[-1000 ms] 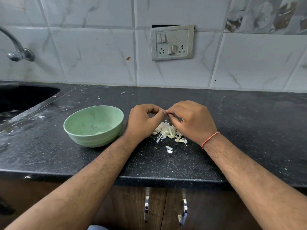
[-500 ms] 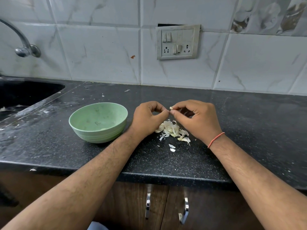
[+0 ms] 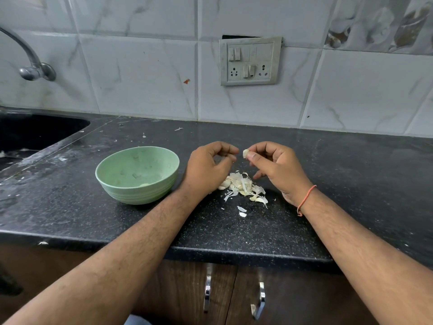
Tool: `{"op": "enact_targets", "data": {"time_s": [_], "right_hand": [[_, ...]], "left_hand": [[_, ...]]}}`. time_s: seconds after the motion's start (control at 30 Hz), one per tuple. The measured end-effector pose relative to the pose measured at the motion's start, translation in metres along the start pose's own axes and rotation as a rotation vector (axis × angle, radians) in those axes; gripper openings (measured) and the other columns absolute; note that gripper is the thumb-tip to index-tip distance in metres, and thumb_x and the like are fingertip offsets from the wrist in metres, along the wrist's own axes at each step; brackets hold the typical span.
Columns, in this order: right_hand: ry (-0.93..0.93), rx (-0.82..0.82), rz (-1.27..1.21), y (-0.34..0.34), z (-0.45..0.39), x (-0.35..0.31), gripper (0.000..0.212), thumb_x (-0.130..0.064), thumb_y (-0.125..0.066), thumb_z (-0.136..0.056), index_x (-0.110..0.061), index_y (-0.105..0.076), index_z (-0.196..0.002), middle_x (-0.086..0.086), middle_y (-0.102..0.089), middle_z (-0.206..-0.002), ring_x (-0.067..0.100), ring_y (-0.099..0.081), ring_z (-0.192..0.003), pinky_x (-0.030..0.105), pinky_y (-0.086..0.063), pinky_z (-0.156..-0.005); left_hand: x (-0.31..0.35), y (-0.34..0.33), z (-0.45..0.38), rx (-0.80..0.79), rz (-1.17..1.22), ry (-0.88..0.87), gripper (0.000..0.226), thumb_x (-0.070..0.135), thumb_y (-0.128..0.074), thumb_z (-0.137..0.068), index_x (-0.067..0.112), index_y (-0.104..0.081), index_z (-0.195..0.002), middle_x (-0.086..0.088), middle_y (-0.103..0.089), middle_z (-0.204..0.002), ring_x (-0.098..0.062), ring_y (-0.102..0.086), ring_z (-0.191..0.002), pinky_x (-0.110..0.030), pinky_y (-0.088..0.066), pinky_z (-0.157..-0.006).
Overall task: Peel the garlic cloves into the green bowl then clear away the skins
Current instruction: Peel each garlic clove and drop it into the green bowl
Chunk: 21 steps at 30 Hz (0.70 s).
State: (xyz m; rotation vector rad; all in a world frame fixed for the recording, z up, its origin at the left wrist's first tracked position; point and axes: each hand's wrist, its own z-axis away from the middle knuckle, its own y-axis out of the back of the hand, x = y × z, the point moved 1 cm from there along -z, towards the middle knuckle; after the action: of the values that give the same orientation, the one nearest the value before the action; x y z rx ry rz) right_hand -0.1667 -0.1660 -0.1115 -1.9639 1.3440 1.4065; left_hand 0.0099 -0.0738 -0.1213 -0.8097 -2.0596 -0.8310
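Above skin pile (image 3: 242, 187) mid-desk: right hand (image 3: 276, 167) pinches garlic clove (image 3: 245, 153) at thumb and forefinger. Left hand (image 3: 207, 167) fingers curled, holding nothing visible, just beside clove. Green bowl (image 3: 138, 174) lies left, beyond left hand, toward sink-side edge.

A wall of pale marble-look tiles (image 3: 145, 73) rises behind the dark speckled desk (image 3: 351, 184). A grey switch-and-socket plate (image 3: 250, 61) is set in the wall, with a chrome tap (image 3: 35, 69) at the left above a black sink (image 3: 35, 132). Below the desk's edge are brown cabinet doors (image 3: 293, 301) with metal handles (image 3: 207, 294).
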Motion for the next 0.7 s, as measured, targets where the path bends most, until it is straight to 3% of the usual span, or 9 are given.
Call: {"op": "enact_targets", "data": {"time_s": [0.13, 0.3, 0.6, 0.7], "right_hand": [[0.015, -0.017, 0.005, -0.0007, -0.0004, 0.0024, 0.004, -0.014, -0.076, -0.098, -0.013, -0.079, -0.101, 0.007, -0.075, -0.095, 0.015, -0.065, -0.087, 0.032, -0.059, -0.063], [0.068, -0.032, 0.05, -0.0003, 0.0014, 0.0014, 0.004, -0.01, -0.074, -0.099, -0.01, -0.078, -0.1, 0.011, -0.076, -0.097, 0.014, -0.065, -0.083, 0.03, -0.059, -0.062], [0.119, -0.065, 0.088, 0.0002, 0.0043, 0.0019, 0.004, -0.011, -0.076, -0.098, -0.012, -0.078, -0.101, 0.007, -0.078, -0.094, 0.02, -0.071, -0.084, 0.034, -0.062, -0.065], [0.103, -0.067, 0.057, -0.0013, 0.005, 0.0027, 0.005, -0.011, -0.076, -0.098, -0.013, -0.078, -0.101, 0.011, -0.078, -0.092, 0.022, -0.071, -0.082, 0.037, -0.063, -0.064]], "left_hand": [[0.003, 0.0007, 0.0032, -0.047, 0.011, -0.078, 0.01, 0.023, -0.078, -0.092, 0.032, -0.078, -0.098, 0.012, -0.079, -0.095, -0.017, -0.052, -0.046, -0.024, -0.041, -0.047], [0.0013, 0.0011, 0.0017, -0.039, 0.009, -0.094, 0.007, 0.036, -0.082, -0.092, 0.032, -0.078, -0.097, 0.014, -0.078, -0.095, -0.019, -0.056, -0.049, -0.026, -0.045, -0.052], [0.0024, -0.0019, 0.0049, -0.096, -0.049, -0.105, 0.009, 0.022, -0.076, -0.097, 0.026, -0.069, -0.094, 0.024, -0.067, -0.071, -0.003, -0.041, -0.04, -0.015, -0.031, -0.044], [0.0019, -0.0019, 0.0054, -0.114, -0.061, -0.128, 0.008, 0.021, -0.074, -0.099, 0.025, -0.067, -0.095, 0.014, -0.07, -0.074, -0.007, -0.043, -0.042, -0.02, -0.032, -0.043]]}}
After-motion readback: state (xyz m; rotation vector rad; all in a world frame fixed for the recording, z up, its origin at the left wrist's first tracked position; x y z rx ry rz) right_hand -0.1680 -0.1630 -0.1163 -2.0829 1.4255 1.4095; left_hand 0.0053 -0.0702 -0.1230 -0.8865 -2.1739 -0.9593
